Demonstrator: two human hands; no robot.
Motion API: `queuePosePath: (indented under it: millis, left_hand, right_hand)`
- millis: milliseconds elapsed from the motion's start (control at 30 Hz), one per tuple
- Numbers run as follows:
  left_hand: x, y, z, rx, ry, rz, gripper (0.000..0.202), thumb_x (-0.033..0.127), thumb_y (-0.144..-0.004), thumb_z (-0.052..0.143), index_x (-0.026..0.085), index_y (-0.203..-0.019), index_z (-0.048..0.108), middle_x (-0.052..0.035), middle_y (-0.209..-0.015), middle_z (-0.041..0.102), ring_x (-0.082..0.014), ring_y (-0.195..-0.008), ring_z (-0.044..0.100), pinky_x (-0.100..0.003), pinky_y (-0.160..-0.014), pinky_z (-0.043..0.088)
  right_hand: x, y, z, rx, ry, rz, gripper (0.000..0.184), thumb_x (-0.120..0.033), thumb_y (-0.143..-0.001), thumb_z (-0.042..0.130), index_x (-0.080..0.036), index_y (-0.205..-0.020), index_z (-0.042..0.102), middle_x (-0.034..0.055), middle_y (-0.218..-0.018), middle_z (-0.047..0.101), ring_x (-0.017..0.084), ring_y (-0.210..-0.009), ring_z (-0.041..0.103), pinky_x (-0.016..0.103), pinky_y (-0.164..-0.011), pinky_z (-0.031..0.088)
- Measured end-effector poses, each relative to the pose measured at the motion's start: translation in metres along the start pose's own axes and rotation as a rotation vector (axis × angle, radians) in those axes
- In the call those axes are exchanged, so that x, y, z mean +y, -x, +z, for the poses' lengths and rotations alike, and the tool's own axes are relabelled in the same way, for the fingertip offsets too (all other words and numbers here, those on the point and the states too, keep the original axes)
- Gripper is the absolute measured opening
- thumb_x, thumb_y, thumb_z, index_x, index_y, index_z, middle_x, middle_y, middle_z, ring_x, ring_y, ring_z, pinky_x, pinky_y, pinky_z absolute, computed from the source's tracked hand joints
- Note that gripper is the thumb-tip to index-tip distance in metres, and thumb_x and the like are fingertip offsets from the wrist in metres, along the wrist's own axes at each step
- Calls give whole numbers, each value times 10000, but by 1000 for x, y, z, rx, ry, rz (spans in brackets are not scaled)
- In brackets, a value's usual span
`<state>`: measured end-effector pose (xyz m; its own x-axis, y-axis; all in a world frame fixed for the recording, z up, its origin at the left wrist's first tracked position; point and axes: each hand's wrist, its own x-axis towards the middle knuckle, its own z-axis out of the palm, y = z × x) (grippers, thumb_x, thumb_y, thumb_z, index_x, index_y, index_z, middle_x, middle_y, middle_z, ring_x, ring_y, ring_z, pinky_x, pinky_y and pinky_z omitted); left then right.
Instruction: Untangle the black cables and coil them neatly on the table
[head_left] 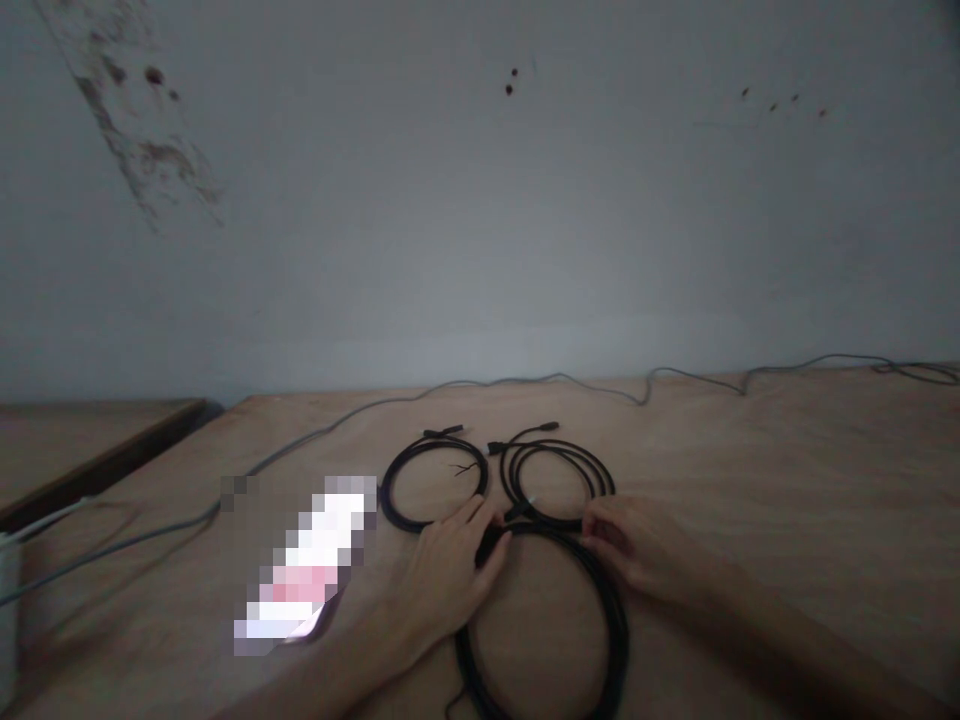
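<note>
Three loops of black cable lie on the wooden table. The largest, the front cable coil (619, 625), is nearest me, its lower edge cut off by the frame. My left hand (454, 565) is closed around a dark part at the upper left of this coil, thumb and fingers on either side. Pinched fingers of my right hand (630, 540) meet the cable at the coil's upper right, where it runs close to the back right cable coil (604, 470). Just beyond my left fingers is the back left cable coil (386, 485). Connectors show on both back coils.
A lit phone (322, 550), its screen pixelated, lies left of my left arm. A thin grey cable (315, 433) winds across the table's back along the stained wall (480, 220). A white object (9, 610) stands at the left edge, near a dark gap in the tabletop.
</note>
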<state>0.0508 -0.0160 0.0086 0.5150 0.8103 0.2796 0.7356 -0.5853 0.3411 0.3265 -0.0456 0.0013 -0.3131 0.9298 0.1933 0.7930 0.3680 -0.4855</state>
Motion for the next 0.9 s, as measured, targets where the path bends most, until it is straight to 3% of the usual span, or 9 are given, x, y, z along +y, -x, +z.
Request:
queuePosePath:
  millis: [200, 767, 900]
  left_hand:
    - [0, 1, 1, 9, -2, -3, 160, 312, -1002, 496, 223, -1020, 627, -74, -1070, 705, -263, -937, 682, -378, -811, 520]
    - [0, 0, 1, 25, 19, 7, 162, 316, -1001, 497, 223, -991, 628, -72, -1054, 711, -263, -934, 683, -375, -802, 522]
    - [2, 0, -1, 13, 19, -1, 138, 301, -996, 508, 228, -980, 624, -68, -1053, 709, -270, -948, 687, -379, -807, 526]
  right_hand:
    - [4, 1, -1, -6, -2, -31, 174, -329, -975, 584, -216, -871, 665, 21, -857, 703, 190, -798, 630, 311, -722, 425]
    - [8, 1, 2, -6, 26, -23, 181, -352, -959, 592, -221, -864, 674, 24, -802, 700, 181, -716, 612, 298, -639, 402]
    - [10, 1, 1, -7, 4, -48, 167, -322, -962, 584, -221, -868, 679, 33, -856, 716, 197, -790, 640, 304, -692, 425]
